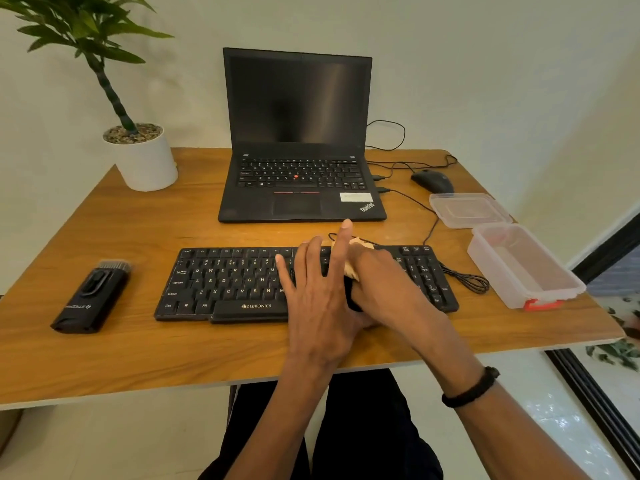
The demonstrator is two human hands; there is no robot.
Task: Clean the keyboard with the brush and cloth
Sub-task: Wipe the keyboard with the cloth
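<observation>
A black Zebronics keyboard lies across the middle of the wooden table. My right hand is over the keyboard's right half, closed around a tan cloth of which only small bits show. My left hand rests flat on the keys just left of it, fingers spread, one finger raised, and it holds nothing. The black cleaning brush, bristles pointing away from me, lies on the table to the left of the keyboard, apart from both hands.
An open black laptop stands behind the keyboard. A potted plant sits at the back left. A mouse, cables, a clear plastic box and its lid crowd the right side.
</observation>
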